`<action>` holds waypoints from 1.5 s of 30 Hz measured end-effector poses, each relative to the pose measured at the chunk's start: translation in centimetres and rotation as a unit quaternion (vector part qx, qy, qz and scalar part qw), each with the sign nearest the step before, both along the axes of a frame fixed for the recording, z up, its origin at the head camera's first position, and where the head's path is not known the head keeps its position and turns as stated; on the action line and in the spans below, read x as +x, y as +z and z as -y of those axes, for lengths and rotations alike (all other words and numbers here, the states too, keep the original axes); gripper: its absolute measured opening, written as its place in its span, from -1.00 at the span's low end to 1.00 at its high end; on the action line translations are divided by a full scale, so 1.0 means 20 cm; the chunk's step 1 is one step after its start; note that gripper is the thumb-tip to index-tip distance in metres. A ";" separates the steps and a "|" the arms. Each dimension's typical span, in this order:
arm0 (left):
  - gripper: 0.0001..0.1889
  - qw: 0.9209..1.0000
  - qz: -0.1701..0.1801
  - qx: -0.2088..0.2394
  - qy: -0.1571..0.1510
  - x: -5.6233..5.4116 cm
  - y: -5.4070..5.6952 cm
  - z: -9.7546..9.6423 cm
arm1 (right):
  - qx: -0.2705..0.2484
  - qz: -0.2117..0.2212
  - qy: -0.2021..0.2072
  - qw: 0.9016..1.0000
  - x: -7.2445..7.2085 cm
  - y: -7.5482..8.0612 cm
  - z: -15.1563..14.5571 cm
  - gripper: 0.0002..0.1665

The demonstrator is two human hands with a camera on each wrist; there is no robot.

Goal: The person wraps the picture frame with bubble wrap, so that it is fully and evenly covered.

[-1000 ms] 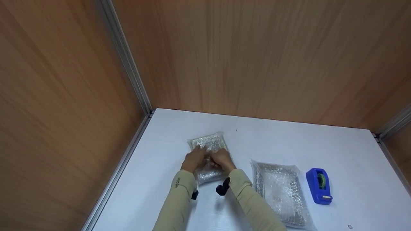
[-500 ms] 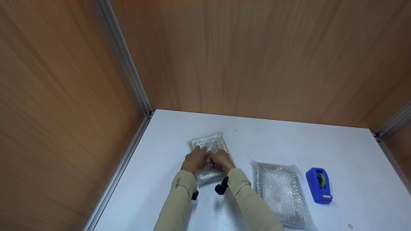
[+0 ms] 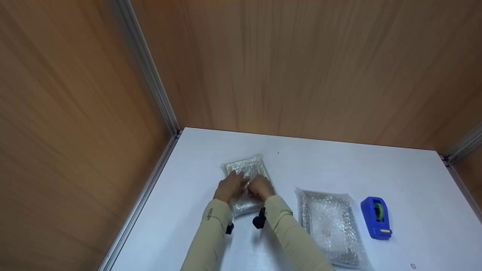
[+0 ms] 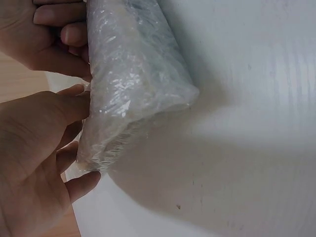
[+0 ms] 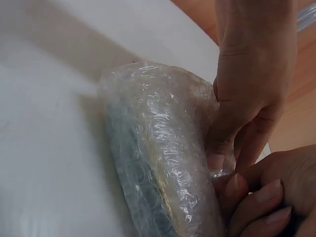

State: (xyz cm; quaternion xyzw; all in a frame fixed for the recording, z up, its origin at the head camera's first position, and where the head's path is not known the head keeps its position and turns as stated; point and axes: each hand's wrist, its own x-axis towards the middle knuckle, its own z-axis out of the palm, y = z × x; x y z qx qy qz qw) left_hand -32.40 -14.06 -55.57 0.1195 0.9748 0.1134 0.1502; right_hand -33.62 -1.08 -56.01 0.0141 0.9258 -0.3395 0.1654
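Note:
On the white table lies a flat package in clear bubble wrap [image 3: 246,165], with both hands over its middle. My left hand [image 3: 229,185] rests on the wrap, its fingers spread over the surface. In the right wrist view the thumb of that left hand [image 5: 252,79] presses the wrap near the package's edge. My right hand [image 3: 261,186] is right beside it, fingers curled, and pinches at the wrap in the right wrist view. The left wrist view has the curled right hand [image 4: 59,34] above the left hand [image 4: 39,148], both at the wrapped package [image 4: 128,69].
A larger bubble-wrapped package [image 3: 327,226] lies to the right of the hands. Beyond it stands a blue tape dispenser [image 3: 376,218] with a green roll. Wood-grain panels [image 3: 301,67] enclose the table at the back and left.
The right hand has turned slightly over the wrap, its curled fingers now less visible from above. The left hand and both packages stay where they were.

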 end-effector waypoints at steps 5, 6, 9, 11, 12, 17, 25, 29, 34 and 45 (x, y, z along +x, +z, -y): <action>-0.54 1.000 0.015 0.011 0.016 -0.01 0.01 0.01 | 0.084 -0.064 0.028 0.994 0.02 0.01 0.02 -0.88; -0.54 1.000 0.017 0.012 0.019 -0.01 0.01 0.01 | 0.092 -0.081 0.035 0.992 0.02 0.00 0.02 -0.88; -0.54 0.999 0.028 0.014 0.030 -0.01 0.00 0.01 | 0.106 -0.137 0.067 0.983 0.03 -0.03 0.01 -0.81; -0.53 0.999 0.030 0.017 0.033 -0.01 0.00 0.01 | 0.102 -0.173 0.086 0.976 0.04 -0.06 0.00 -0.81; -0.53 0.999 0.030 0.018 0.033 -0.01 0.00 0.01 | 0.099 -0.193 0.095 0.972 0.04 -0.07 -0.01 -0.83; -0.51 0.999 0.020 0.017 0.023 0.00 0.01 0.02 | 0.074 -0.256 0.116 0.957 0.09 -0.11 -0.03 -0.84; -0.51 0.998 0.049 0.008 0.026 -0.01 0.02 0.03 | 0.112 -0.315 0.135 0.933 0.16 -0.11 -0.02 -0.73; -0.51 0.998 0.051 -0.007 0.020 -0.01 0.02 0.03 | 0.120 -0.328 0.124 0.929 0.20 -0.11 -0.01 -0.64; -0.52 0.999 0.036 -0.010 0.016 -0.02 0.01 0.03 | 0.170 -0.387 0.149 0.894 0.22 -0.10 -0.03 -0.73; -0.48 0.999 0.031 0.012 0.010 -0.02 0.01 0.05 | 0.186 -0.397 0.193 0.878 0.30 -0.09 -0.07 -0.88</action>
